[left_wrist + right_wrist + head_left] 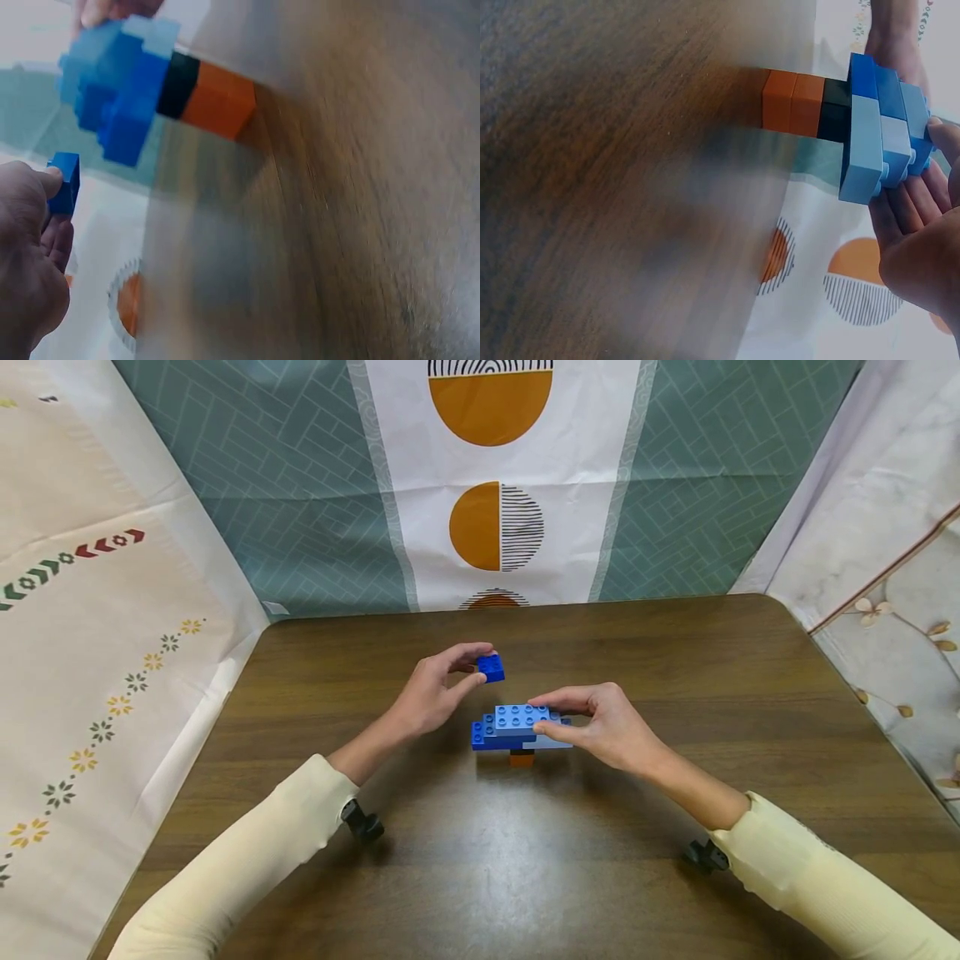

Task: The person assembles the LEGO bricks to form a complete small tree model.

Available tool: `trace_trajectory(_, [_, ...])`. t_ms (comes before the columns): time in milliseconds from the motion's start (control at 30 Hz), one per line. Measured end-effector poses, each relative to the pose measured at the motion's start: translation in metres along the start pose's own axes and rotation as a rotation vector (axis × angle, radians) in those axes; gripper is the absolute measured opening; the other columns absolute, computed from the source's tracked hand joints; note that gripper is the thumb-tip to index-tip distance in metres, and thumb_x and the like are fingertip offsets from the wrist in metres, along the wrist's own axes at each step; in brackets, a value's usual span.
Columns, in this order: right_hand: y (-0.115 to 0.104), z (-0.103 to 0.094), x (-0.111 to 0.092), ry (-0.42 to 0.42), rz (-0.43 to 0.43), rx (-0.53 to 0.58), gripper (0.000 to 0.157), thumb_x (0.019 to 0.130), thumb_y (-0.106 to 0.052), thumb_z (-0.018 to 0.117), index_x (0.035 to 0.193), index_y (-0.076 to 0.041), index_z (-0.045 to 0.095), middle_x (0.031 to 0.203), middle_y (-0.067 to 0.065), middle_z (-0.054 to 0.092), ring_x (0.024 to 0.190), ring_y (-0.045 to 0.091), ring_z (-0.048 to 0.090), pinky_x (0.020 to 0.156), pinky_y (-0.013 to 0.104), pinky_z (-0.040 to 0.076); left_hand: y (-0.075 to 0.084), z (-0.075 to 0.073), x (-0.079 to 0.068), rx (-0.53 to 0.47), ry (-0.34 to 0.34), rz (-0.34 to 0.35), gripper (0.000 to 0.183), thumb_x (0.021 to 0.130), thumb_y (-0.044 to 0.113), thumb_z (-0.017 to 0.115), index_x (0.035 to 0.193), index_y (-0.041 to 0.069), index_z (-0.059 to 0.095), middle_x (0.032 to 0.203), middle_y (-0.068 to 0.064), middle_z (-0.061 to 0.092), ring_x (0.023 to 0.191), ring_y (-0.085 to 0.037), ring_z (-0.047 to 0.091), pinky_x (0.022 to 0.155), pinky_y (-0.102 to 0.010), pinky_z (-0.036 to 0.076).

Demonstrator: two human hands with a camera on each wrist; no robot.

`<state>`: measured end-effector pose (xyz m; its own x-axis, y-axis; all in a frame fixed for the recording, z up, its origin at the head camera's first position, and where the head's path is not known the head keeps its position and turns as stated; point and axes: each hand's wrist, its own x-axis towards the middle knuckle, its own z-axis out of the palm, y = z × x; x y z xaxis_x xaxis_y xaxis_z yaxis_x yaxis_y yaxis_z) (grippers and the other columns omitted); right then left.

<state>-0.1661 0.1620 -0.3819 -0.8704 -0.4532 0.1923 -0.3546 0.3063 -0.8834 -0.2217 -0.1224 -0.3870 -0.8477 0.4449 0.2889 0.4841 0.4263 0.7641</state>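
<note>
My left hand point(435, 693) pinches a small dark blue toy brick point(491, 669) between thumb and fingers, up and to the left of a stepped brick build. The build has a trunk of orange bricks point(791, 103) standing on the table with a black brick point(834, 111) above. Wider layers of dark and light blue bricks spread over that. A light blue brick point(514, 717) with bare studs forms the top layer. My right hand point(611, 727) grips the right end of this top layer, thumb in front and fingers behind, as the right wrist view also shows.
The build stands near the middle of a brown wooden table point(480, 852). Behind the far edge hangs a patterned cloth point(322, 485), with more cloths to the left and right. A small black device point(363, 822) sits under the left cuff, another point(707, 857) under the right.
</note>
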Motion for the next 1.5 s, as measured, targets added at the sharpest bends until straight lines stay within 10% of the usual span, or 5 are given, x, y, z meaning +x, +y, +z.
trace_trajectory(567, [-0.001,-0.001,0.000,-0.014,0.003,0.042,0.032,0.093,-0.013,0.085,0.123,-0.006,0.078,0.119,0.007,0.078,0.109,0.022,0.076,0.087,0.037,0.063,0.040,0.007,-0.021,-0.112,-0.091,0.201,0.042,0.101,0.005,0.072,0.142,0.002,0.063,0.140,-0.011,0.068,0.124,-0.023,0.066,0.107,-0.041,0.054])
trace_trajectory(1500, [0.000,0.001,0.001,-0.010,-0.021,0.003,0.035,0.092,-0.011,0.085,0.125,-0.002,0.076,0.116,0.009,0.078,0.107,0.024,0.076,0.089,0.039,0.063,0.046,0.015,-0.029,-0.108,-0.094,0.145,0.038,0.098,0.010,0.079,0.134,0.004,0.069,0.130,-0.005,0.073,0.109,-0.016,0.069,0.098,-0.041,0.058])
